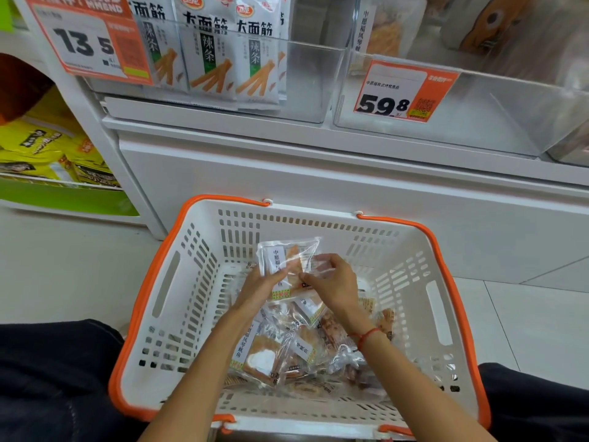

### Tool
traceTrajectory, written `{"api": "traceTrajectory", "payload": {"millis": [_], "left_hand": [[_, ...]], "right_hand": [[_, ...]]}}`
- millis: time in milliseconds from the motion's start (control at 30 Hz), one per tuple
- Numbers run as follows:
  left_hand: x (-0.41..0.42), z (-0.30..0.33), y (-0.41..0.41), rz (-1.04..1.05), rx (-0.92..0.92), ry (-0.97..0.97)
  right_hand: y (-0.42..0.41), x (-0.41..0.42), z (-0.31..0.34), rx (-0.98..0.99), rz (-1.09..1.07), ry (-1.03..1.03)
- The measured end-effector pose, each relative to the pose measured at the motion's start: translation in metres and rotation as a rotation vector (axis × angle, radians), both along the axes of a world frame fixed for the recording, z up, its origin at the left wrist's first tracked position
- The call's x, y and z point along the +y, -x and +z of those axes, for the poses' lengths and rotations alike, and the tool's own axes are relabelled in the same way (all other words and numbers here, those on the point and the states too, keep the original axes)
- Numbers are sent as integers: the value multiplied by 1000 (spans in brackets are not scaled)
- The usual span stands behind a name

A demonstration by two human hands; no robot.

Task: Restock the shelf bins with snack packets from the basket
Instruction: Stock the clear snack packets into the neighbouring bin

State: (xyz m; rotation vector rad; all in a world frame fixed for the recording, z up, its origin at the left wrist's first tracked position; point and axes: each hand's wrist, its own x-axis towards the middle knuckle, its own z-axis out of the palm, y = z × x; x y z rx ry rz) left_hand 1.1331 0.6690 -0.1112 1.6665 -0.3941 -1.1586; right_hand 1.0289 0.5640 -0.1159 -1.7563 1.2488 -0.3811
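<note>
A white basket [191, 282] with orange handles sits on the floor below the shelf. Several clear snack packets [274, 349] with white labels lie in its bottom. Inside the basket, both hands hold up one clear packet [288, 255]. My left hand [258, 287] grips its lower left edge. My right hand [331, 279] pinches its right side. Above, a clear shelf bin [478, 116] with a 59.8 price tag holds similar packets at the back.
Left of that bin, another clear bin [306, 74] holds white packets [207, 52] printed with orange sticks, with a 13.5 tag [86, 39]. Yellow bags [47, 148] sit on a low green shelf at far left. My dark trouser knees [47, 378] flank the basket.
</note>
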Motion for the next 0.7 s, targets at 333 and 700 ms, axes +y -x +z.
{"api": "traceTrajectory", "payload": {"millis": [333, 700], "left_hand": [[-9, 80, -2, -209, -160, 281], [-38, 188, -22, -94, -631, 562]], "right_hand": [[31, -67, 96, -94, 580, -424], [30, -84, 240, -317, 565, 416]]}}
